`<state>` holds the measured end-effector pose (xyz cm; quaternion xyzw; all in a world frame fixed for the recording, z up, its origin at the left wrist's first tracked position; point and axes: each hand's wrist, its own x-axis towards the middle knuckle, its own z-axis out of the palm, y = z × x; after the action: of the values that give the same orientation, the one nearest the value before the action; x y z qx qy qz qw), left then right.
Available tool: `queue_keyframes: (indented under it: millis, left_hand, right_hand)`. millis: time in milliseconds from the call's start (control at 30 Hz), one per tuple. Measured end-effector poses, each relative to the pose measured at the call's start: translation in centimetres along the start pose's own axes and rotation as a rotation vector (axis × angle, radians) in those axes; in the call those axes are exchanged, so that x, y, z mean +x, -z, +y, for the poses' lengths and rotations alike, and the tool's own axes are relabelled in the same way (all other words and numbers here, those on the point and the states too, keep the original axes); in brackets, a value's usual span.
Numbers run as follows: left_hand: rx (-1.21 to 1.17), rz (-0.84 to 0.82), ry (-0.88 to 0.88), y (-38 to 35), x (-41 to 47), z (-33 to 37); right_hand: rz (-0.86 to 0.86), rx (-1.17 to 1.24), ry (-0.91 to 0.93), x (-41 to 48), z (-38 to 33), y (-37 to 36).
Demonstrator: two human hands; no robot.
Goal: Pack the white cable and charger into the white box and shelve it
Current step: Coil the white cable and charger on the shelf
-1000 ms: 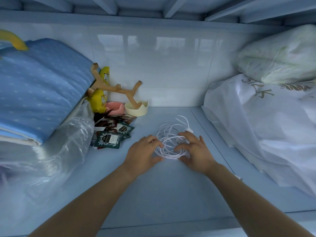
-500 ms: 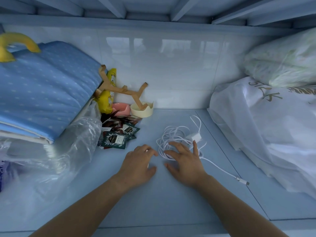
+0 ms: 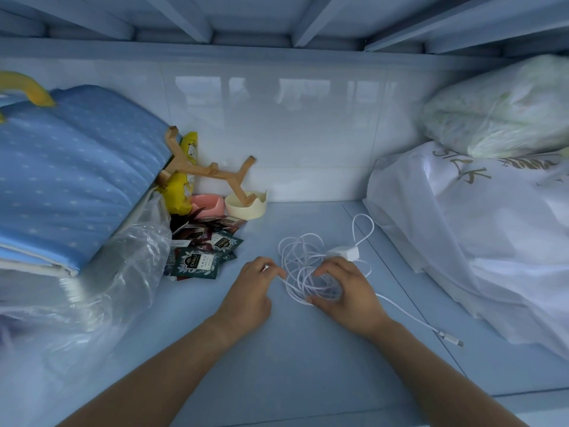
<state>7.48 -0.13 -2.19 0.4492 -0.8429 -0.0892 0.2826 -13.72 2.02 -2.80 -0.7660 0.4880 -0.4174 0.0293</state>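
A person's two bare forearms reach onto a pale blue shelf from the bottom edge. In the middle lies the white cable, a loose tangle of loops.

The left hand, at 9 o'clock from the tangle, has its fingers curled in, the fingertips pinching one strand at the coil's edge. The right hand, at 4 o'clock, is half closed, thumb and fingers curving round the near loops. How firmly it holds them cannot be told, as the palm hides the strands beneath it.

The charger, a small white block, rests just past the right fingertips at 1 o'clock. One cable end trails out towards 4 o'clock to a plug.

Dark tea sachets lie at 9 o'clock, their print mostly too small to read. A large white bag at 3 o'clock is cut off by the frame.
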Motion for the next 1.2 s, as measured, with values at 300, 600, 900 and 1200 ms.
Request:
queue_keyframes:
  millis: [300,600,900,1200]
  left_hand:
    - [-0.076,0.112,-0.193,-0.8,5.2,4.5]
    - [-0.094,-0.251,-0.158,-1.7,5.9,2.9]
    - [-0.029,-0.298,-0.135,-2.3,4.6,1.3]
    - [0.295,-0.276,-0.200,-3.1,3.9,1.6]
  right_hand:
    - [0.113,0.005,-0.066,0.3,1.1,2.4]
    - [0.058,-0.074,-0.178,0.6,3.3,3.2]
    - [-0.203,-0.291,-0.199,-0.4,3.4,0.0]
    - [-0.434,-0.190,-0.224,-0.4,2.6,1.6]
